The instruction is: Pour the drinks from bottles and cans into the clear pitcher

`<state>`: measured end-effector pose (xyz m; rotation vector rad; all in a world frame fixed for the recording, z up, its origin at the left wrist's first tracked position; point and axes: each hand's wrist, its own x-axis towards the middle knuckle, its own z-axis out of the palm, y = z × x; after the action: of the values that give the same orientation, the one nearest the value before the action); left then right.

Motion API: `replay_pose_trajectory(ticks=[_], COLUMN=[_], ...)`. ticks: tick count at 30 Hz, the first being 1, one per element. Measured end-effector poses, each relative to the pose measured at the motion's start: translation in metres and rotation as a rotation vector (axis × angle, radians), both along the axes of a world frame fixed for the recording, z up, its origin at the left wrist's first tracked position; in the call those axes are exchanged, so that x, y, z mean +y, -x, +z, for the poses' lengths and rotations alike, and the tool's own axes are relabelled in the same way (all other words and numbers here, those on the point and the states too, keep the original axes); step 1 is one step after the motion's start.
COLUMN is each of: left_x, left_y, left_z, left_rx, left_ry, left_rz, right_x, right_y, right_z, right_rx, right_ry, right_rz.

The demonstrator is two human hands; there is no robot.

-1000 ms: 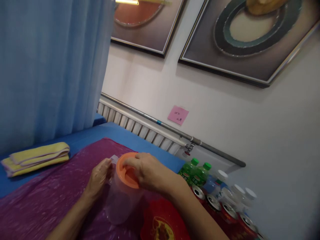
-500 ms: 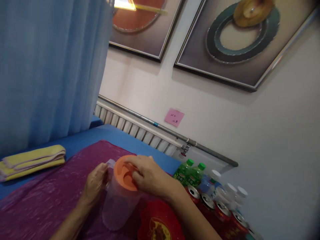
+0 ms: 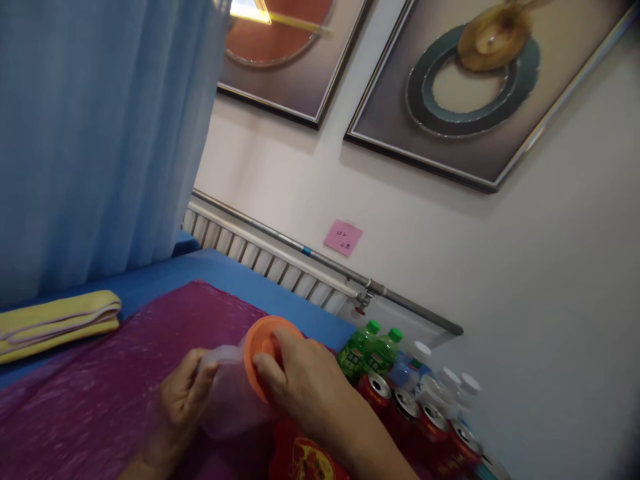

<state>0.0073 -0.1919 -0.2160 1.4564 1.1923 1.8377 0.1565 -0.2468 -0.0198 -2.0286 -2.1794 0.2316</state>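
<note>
A translucent plastic pitcher (image 3: 230,400) leans over a purple plastic sheet (image 3: 110,373). Its round orange lid (image 3: 257,333) faces up and toward the right, tilted; whether it is fully seated on the rim I cannot tell. My left hand (image 3: 183,393) is closed on the pitcher's left side, around what looks like its handle. With thumb and fingers, my right hand (image 3: 300,373) pinches the raised grip in the middle of the lid, and it hides part of the lid. Under my right forearm lies a red item with a gold emblem (image 3: 313,460), partly covered.
Several red drink cans (image 3: 405,403) stand at the right, beside green-capped bottles (image 3: 357,350) and clear white-capped bottles (image 3: 413,367). A folded yellow towel (image 3: 65,320) lies left on the blue surface (image 3: 220,267). Behind are a radiator (image 3: 265,260) and a blue curtain (image 3: 100,133).
The pitcher has tipped from nearly upright to a stronger lean, its lid turning to the right. My left hand has moved lower, and my right hand now pinches the lid's centre.
</note>
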Motion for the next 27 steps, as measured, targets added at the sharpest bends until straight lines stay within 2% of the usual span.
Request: replay_pose_trajectory(ticks=[5, 9, 14, 18, 22, 25, 27], left_x=[-0.013, -0.017, -0.013, -0.008, -0.002, 0.004, 0.008], left_y=[-0.004, -0.006, -0.003, -0.004, -0.006, -0.003, 0.001], left_z=[0.020, 0.026, 0.017, 0.010, 0.011, 0.016, 0.017], left_rx=[0.273, 0.402, 0.399, 0.224, 0.113, 0.075, 0.054], left_ry=[-0.391, -0.468, -0.413, -0.267, -0.068, 0.036, 0.081], left_rz=[0.142, 0.178, 0.047, -0.079, -0.121, -0.084, -0.064], right_x=[-0.008, -0.012, -0.011, -0.010, -0.014, -0.019, -0.021], right_y=[-0.013, -0.021, -0.027, -0.032, -0.034, -0.038, -0.046], right_z=[0.003, -0.005, -0.020, -0.023, -0.012, 0.004, 0.009], right_rx=[0.151, 0.319, 0.443, 0.478, 0.474, 0.490, 0.581], right_ry=[0.070, 0.081, 0.037, 0.022, -0.075, -0.196, -0.250], right_rz=[-0.015, -0.101, -0.092, -0.036, 0.013, 0.091, 0.094])
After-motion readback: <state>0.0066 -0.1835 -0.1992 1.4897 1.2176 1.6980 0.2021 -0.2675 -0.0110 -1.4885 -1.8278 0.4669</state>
